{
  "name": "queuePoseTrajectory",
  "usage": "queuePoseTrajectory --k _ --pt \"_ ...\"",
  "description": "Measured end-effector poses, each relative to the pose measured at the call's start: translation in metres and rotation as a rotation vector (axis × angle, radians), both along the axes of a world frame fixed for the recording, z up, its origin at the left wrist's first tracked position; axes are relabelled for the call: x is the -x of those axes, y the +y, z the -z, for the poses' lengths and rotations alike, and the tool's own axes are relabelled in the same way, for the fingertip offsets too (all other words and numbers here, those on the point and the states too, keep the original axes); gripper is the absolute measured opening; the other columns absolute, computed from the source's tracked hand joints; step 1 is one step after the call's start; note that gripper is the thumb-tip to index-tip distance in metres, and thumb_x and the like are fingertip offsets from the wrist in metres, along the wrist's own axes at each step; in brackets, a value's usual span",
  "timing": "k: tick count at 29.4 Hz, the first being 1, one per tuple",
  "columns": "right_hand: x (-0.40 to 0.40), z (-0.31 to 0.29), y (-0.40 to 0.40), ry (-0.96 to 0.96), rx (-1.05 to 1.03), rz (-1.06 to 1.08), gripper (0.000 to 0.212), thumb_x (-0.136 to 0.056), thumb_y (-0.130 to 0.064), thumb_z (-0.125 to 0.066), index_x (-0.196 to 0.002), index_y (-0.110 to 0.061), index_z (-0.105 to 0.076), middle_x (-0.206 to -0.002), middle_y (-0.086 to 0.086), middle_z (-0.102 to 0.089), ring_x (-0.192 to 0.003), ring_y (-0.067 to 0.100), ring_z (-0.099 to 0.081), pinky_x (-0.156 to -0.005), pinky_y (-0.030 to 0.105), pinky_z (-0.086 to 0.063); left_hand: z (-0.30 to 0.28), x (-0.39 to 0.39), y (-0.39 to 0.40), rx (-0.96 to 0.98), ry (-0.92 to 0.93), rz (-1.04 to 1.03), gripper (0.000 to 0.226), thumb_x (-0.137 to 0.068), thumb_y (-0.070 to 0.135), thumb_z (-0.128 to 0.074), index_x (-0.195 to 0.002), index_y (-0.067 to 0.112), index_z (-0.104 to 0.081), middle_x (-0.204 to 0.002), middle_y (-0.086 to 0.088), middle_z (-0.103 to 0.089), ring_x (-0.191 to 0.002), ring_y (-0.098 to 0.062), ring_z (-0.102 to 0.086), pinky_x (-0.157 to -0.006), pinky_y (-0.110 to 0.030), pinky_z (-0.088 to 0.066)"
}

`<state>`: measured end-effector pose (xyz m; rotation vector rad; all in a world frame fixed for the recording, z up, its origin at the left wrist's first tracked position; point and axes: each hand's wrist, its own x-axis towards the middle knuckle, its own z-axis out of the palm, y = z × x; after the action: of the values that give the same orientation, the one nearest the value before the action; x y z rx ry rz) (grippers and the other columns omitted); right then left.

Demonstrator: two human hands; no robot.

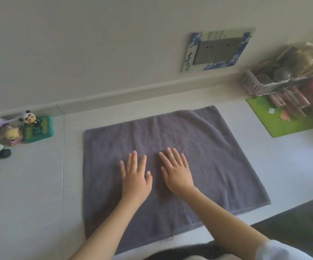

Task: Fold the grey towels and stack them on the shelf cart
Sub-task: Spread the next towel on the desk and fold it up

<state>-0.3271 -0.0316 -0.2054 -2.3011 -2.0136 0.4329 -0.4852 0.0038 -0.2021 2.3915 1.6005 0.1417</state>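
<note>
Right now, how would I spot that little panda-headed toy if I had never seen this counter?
Start at the grey towel spread on the white counter, then look to its far left, by the wall. A green block sits there, and the panda-headed figurine stands on it. Its black-and-white head sets it apart from the pink and yellow doll beside it.

Basket [260, 85] contents blurred, edge-cropped

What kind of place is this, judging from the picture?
Probably a home room, at a pale desk or counter: small cartoon toy figurines, a decorated wall socket plate and a pink plastic basket surround the flat grey towel.
</note>
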Motion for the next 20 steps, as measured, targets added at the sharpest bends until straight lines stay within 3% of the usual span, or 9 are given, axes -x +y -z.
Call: queuePoseTrajectory --k 3,5,7,11,15,20 --pt "-0.005 0.004 0.035 -0.006 0.020 -0.185 0.057 -0.094 -0.046 -0.015 -0.147 -0.028 -0.026 -0.156 0.000 -0.020 -0.146 0.020 -0.011 -0.114 0.033 0.011 0.010 -0.020 0.036 -0.004 0.093 0.035 0.060 -0.084 0.041 -0.034 -0.135 0.016 -0.053 -0.146 -0.017 -0.041 -0.135 -0.035 -0.039 -0.108 -0.058 -0.012" --pt "-0.030 0.010 0.059 -0.028 0.007 -0.216 0.056 -0.095 -0.051 -0.018 -0.146 -0.031 -0.027 -0.155 -0.001 -0.023 -0.145 0.021 -0.015 -0.115 0.036 0.006 0.021 -0.020 0.068 -0.010 0.164 -0.041 0.063 -0.085 0.046 -0.030 -0.142 0.023 -0.044 -0.150 -0.012 -0.037 -0.138 -0.036 -0.032 -0.109 -0.062 -0.009" --pt "-0.071 0.011 0.077 -0.040 -0.030 -0.091 0.058 -0.093 -0.056 -0.019 -0.146 -0.034 -0.026 -0.155 -0.002 -0.022 -0.145 0.022 -0.015 -0.116 0.038 0.002 0.027 -0.011 0.090 -0.014 0.197 -0.156 0.065 -0.086 0.052 -0.025 -0.146 0.027 -0.035 -0.153 -0.008 -0.032 -0.141 -0.038 -0.025 -0.109 -0.064 -0.007" --pt "-0.164 0.008 0.107 -0.123 -0.023 0.201 0.065 -0.088 -0.064 -0.009 -0.148 -0.040 -0.011 -0.159 -0.004 -0.007 -0.146 0.020 0.001 -0.118 0.040 0.006 0.028 0.000 0.107 -0.031 0.215 -0.250 0.069 -0.085 0.058 -0.025 -0.147 0.029 -0.031 -0.154 -0.007 -0.030 -0.142 -0.040 -0.020 -0.109 -0.065 -0.008" --pt "-0.217 0.011 0.135 -0.112 0.038 0.316 0.060 -0.095 -0.057 -0.024 -0.149 -0.035 -0.011 -0.159 -0.002 -0.004 -0.146 0.021 0.002 -0.118 0.043 0.000 0.034 -0.006 0.110 -0.036 0.230 -0.239 0.069 -0.085 0.058 -0.026 -0.147 0.028 -0.032 -0.154 -0.008 -0.031 -0.141 -0.039 -0.021 -0.109 -0.065 -0.010" --pt "-0.223 0.012 0.151 -0.093 0.067 0.379 0.062 -0.095 -0.054 -0.021 -0.151 -0.028 -0.011 -0.159 0.000 -0.004 -0.146 0.024 0.003 -0.118 0.046 0.004 0.033 -0.005 0.110 -0.034 0.225 -0.237 0.068 -0.085 0.057 -0.027 -0.146 0.027 -0.034 -0.153 -0.008 -0.031 -0.141 -0.039 -0.022 -0.109 -0.064 -0.011"
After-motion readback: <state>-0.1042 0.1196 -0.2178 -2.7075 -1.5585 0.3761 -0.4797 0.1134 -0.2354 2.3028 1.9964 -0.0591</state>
